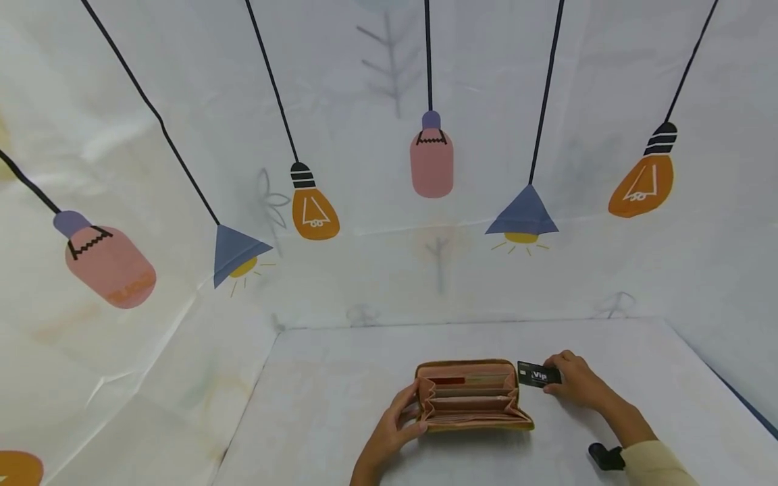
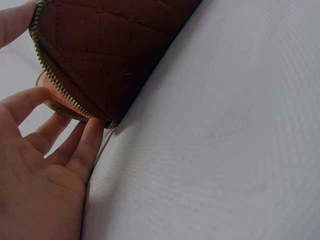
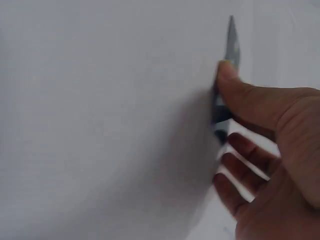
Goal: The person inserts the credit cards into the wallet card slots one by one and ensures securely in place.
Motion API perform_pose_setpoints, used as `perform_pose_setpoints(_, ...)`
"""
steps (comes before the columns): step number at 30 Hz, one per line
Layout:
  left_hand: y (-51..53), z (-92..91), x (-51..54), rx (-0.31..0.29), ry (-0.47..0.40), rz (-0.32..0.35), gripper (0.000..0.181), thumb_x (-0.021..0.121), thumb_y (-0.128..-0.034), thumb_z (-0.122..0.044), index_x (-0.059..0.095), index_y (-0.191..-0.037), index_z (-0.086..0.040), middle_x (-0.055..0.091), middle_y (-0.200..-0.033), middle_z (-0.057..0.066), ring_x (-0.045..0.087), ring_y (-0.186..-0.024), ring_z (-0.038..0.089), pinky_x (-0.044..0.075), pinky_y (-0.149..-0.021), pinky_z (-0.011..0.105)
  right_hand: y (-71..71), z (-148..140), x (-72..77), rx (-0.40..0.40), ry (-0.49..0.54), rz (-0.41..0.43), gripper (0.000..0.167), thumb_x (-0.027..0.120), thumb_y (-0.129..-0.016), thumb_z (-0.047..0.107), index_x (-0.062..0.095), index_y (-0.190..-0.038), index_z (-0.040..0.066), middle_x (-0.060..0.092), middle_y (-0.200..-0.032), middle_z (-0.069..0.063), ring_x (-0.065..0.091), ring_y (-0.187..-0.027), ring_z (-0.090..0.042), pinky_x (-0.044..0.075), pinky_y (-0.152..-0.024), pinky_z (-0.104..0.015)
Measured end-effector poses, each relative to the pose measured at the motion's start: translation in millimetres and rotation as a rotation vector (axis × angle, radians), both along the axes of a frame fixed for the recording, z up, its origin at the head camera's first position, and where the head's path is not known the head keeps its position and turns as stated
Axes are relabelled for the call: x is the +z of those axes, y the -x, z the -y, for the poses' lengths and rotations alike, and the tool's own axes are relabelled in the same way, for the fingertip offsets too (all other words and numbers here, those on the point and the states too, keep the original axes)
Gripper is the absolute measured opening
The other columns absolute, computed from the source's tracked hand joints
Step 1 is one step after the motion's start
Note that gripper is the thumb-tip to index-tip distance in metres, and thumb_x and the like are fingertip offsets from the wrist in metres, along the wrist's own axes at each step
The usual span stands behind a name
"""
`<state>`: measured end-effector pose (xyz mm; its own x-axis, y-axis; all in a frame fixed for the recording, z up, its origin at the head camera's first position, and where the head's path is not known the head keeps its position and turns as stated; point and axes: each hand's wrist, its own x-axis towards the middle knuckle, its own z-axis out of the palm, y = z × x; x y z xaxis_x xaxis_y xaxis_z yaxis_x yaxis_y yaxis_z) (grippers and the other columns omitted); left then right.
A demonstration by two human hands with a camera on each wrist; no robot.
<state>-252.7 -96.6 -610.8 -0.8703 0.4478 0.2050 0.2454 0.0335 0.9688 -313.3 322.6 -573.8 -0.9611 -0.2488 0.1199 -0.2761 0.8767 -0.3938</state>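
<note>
A brown quilted zip-around wallet (image 1: pixel 474 426) stands unzipped on the white table, its pink inner pockets facing up and towards me. Several edges of cards or paper show inside it. My left hand (image 1: pixel 392 432) holds the wallet's left end; in the left wrist view its fingers touch the brass zipper (image 2: pixel 62 90), with the thumb on the other side. Just right of the wallet, my right hand (image 1: pixel 580 385) pinches a black card (image 1: pixel 537 374) marked "Vip" between thumb and fingers. The right wrist view shows that card (image 3: pixel 231 47) nearly edge-on, with the other fingers loosely bent.
The white tabletop (image 1: pixel 316 398) reaches back to a pale sheet wall (image 1: pixel 365 283) printed with hanging lamps and bulbs. A small black object (image 1: pixel 606 457) sits beside the right sleeve (image 1: pixel 656 462).
</note>
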Motion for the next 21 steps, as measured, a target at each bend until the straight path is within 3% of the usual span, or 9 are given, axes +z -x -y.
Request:
perform_pose_setpoints(9,3.0,-4.1,0.2,0.004,-0.017,-0.002,0.072,0.066,-0.095,-0.014,0.03,-0.158,-0.011,0.031,-0.159,0.018,0.042,-0.14,0.031,0.045,-0.111,0.031,18.1,1,22.0,-0.06,-0.081,0.203,0.051,0.09,-0.072,0.025,0.056,-0.103,0.004,0.05,-0.099,-0.016,0.048,-0.092,-0.03,0.048,-0.08,-0.051)
perform_pose_setpoints(15,2.6,-4.4,1.9,-0.004,-0.015,0.005,0.073,0.067,-0.0946,-0.015,0.03,-0.158,-0.013,0.031,-0.159,0.015,0.041,-0.14,0.029,0.044,-0.112,0.033,18.0,2,24.2,-0.073,-0.045,0.223,0.055,0.091,-0.07,0.022,0.051,-0.102,0.001,0.05,-0.096,-0.015,0.048,-0.09,-0.03,0.047,-0.079,-0.048)
perform_pose_setpoints(21,1.9,-0.7,0.0,0.004,-0.003,-0.014,0.073,0.066,-0.0946,-0.012,0.03,-0.158,-0.012,0.031,-0.159,0.016,0.041,-0.14,0.033,0.045,-0.112,0.034,15.8,7,13.8,-0.086,0.005,0.194,0.056,0.091,-0.069,0.016,0.053,-0.106,-0.002,0.058,-0.095,-0.012,0.055,-0.088,-0.026,0.052,-0.078,-0.046)
